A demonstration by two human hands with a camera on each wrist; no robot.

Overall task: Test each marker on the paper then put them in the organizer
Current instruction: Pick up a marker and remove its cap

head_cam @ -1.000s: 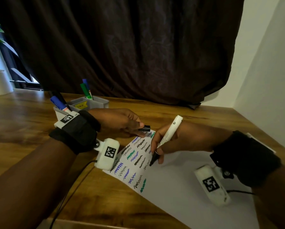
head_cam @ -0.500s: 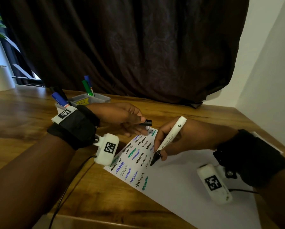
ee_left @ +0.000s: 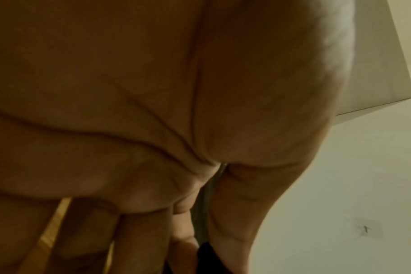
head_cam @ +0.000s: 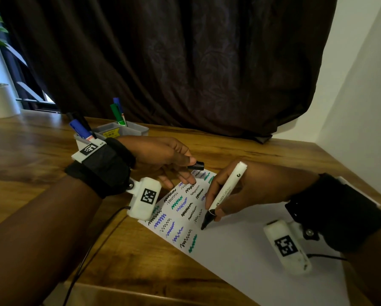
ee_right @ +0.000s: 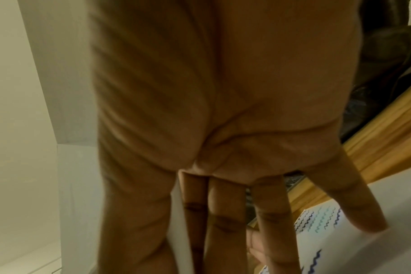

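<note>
Grey plastic compartmented organizer (head_cam: 127,131), far left on the wooden table (head_cam: 30,164): blue, black and green markers upright inside. Left hand (head_cam: 163,157) pinches a small black cap (head_cam: 196,166) above the white paper sheet (head_cam: 251,250). Right hand (head_cam: 247,191) grips the white-barrelled black marker (head_cam: 223,195), tip at the paper beside squiggles; bare paper toward the near right edge.

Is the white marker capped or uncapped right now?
Uncapped: white marker shows its bare black tip, and the left hand pinches its black cap.
</note>
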